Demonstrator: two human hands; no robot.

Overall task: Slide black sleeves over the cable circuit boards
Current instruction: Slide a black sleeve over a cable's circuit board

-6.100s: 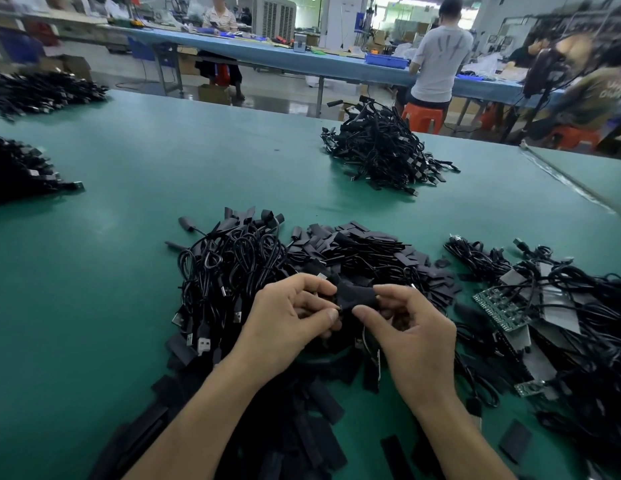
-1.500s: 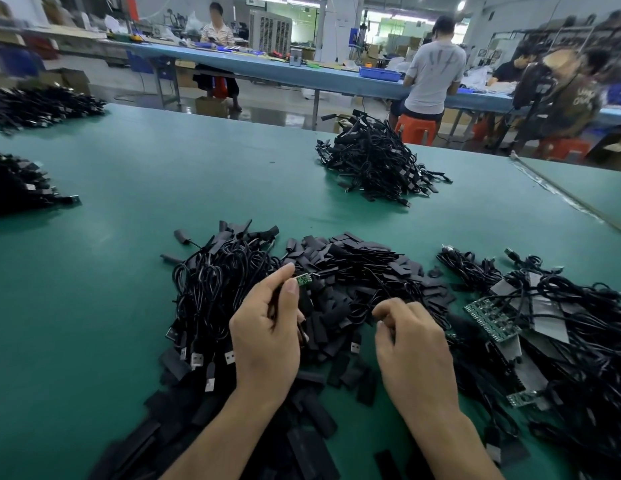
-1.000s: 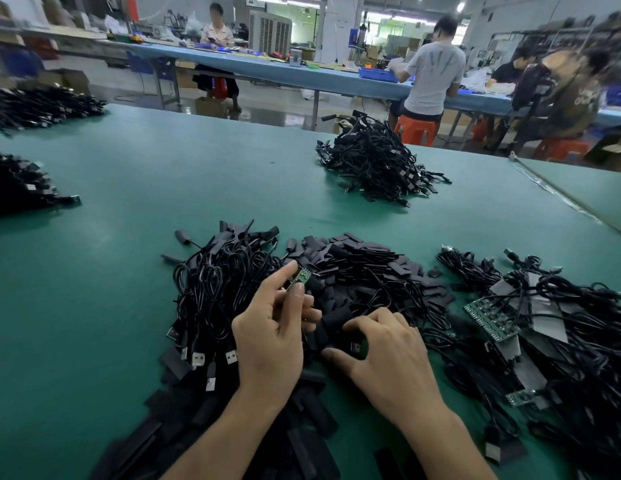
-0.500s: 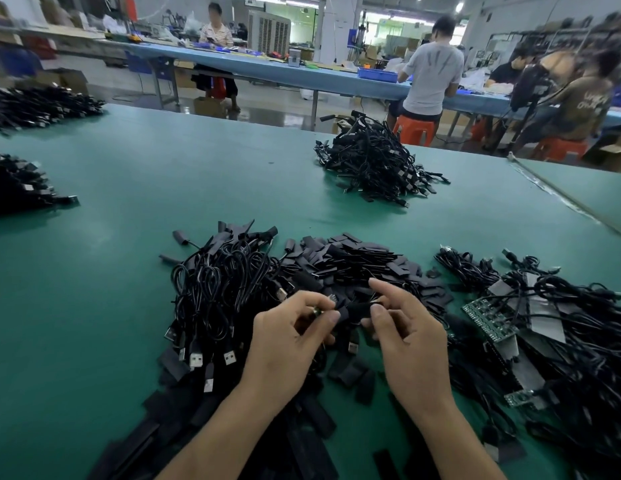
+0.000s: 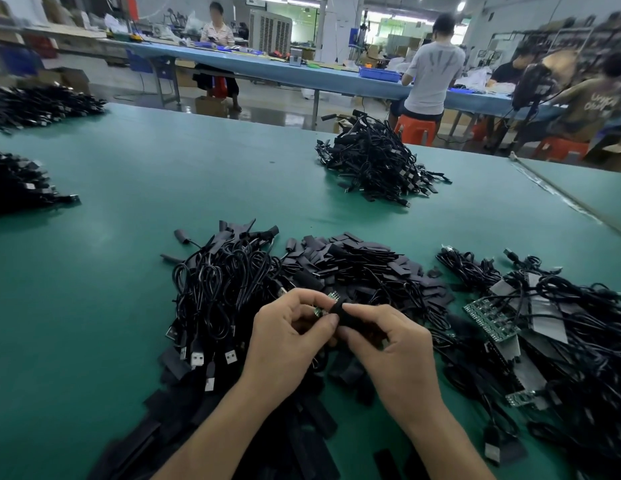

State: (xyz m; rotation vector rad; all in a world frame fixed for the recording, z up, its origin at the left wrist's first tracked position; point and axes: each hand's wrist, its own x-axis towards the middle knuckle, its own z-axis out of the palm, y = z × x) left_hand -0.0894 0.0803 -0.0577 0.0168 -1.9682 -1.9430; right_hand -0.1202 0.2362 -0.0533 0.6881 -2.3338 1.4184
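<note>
Two hands work just above the pile of flat black sleeves [image 5: 364,268] on the green table mat [image 5: 129,271]: left hand [image 5: 288,337] pinches the small green circuit board [image 5: 318,310]; right hand [image 5: 388,341] pinches a black tubular sleeve [image 5: 339,311] at its end. Board lies roughly left-right, free end toward the sleeve. Best: squeeze mouth open, keep axes aligned, push straight.

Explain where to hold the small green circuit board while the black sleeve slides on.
Pinch the small green circuit board by its left end, from the left, as the left hand does; its other end faces the black sleeve in the right hand, so probably should stay bare.
</note>
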